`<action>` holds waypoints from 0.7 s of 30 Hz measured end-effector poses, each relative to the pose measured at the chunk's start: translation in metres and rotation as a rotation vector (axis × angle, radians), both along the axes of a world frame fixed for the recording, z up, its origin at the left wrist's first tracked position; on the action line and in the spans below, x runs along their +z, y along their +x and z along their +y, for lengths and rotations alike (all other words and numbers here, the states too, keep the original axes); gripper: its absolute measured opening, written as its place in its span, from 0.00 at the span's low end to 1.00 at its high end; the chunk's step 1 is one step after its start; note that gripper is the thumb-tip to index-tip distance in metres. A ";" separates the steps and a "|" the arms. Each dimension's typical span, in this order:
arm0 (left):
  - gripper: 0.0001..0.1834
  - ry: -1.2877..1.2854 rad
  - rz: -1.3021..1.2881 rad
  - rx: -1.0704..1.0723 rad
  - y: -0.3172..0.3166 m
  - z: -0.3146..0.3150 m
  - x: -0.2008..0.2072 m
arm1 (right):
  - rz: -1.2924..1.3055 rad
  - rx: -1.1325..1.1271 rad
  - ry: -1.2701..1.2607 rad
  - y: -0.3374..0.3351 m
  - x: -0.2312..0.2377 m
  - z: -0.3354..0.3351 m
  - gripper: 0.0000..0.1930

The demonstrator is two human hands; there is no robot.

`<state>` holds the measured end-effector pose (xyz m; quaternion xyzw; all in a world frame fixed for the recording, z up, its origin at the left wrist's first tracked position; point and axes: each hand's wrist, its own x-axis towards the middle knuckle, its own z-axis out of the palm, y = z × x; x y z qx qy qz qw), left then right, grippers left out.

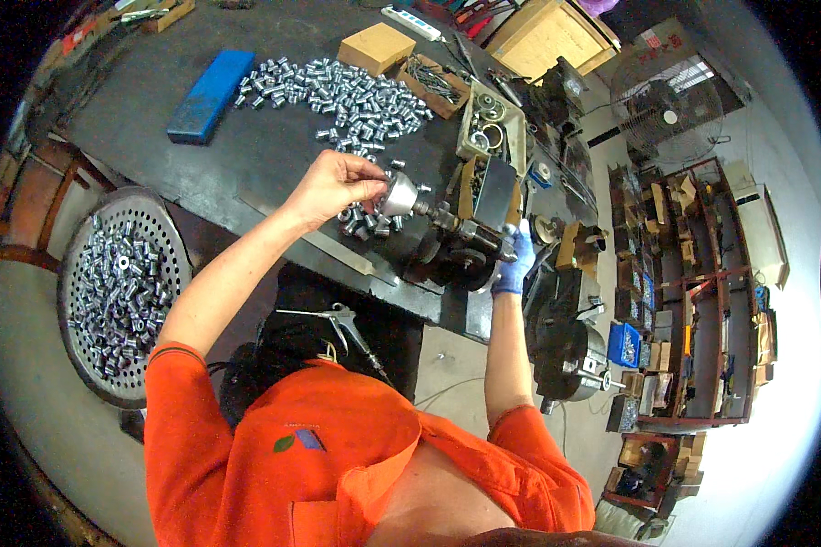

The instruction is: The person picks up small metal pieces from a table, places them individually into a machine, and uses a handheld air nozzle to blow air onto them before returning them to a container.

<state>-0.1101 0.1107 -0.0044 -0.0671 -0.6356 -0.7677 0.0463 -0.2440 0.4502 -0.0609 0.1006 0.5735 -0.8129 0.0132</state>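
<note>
My bare left hand [342, 190] is closed in a pinch at the open end of a silver cone-shaped chuck [400, 195]. Whatever sits between its fingertips is hidden. The chuck belongs to a small dark bench machine [456, 239] with a horizontal spindle. At the machine's right end my right hand [516, 262], in a blue glove, is closed around a part that its fingers cover. Small shiny metal sleeves [360, 221] lie beside and under the chuck. A large spread of the same sleeves [337, 96] covers the bench beyond my left hand.
A round perforated tray [178, 239] heaped with sleeves stands at left. On the bench lie a blue block [212, 96], a cardboard box [376, 47] and a parts tray [513, 123]. An air gun [342, 326] hangs near my body. Shelves [693, 301] and a fan [669, 117] stand right.
</note>
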 end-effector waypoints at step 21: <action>0.10 0.030 -0.015 0.055 0.007 -0.004 0.000 | -0.060 -0.182 -0.068 0.080 0.002 -0.008 0.18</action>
